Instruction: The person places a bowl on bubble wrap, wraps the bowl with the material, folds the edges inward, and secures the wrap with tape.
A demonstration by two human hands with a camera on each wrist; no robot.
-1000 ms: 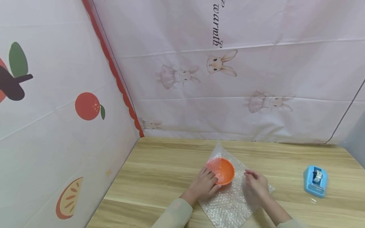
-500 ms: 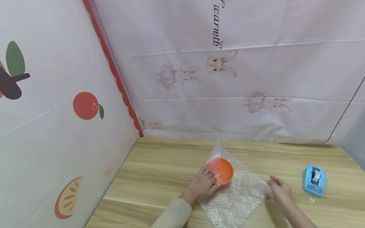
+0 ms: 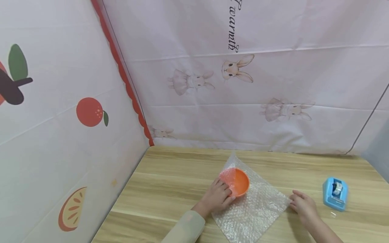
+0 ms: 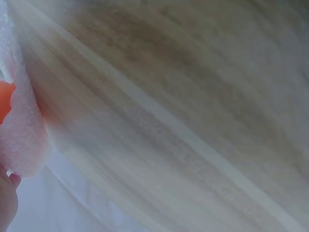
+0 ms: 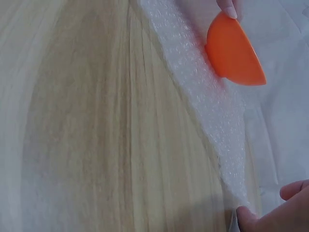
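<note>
An orange bowl (image 3: 242, 183) sits on a sheet of bubble wrap (image 3: 258, 211), its mouth facing up. One corner of the sheet is folded over the bowl's left side. At that side my left hand (image 3: 215, 196) grips the rim through the folded wrap, fingers bent over the edge and thumb along the near outside. My right hand (image 3: 305, 206) pinches the sheet's right corner. The right wrist view shows the wrap (image 5: 203, 106) running down to that corner and the bowl (image 5: 234, 53) beyond. In the left wrist view, wrap (image 4: 24, 135) covers part of the bowl.
A blue tape dispenser (image 3: 335, 195) stands to the right of my right hand, with a small clear strip (image 3: 333, 214) near it on the wooden table (image 3: 170, 189). Printed cloth walls (image 3: 194, 125) rise behind the table and at its left.
My right hand has moved right and slightly toward me, from the sheet's right edge to its right corner, which now lies flatter. The left hand and the bowl have stayed in place.
</note>
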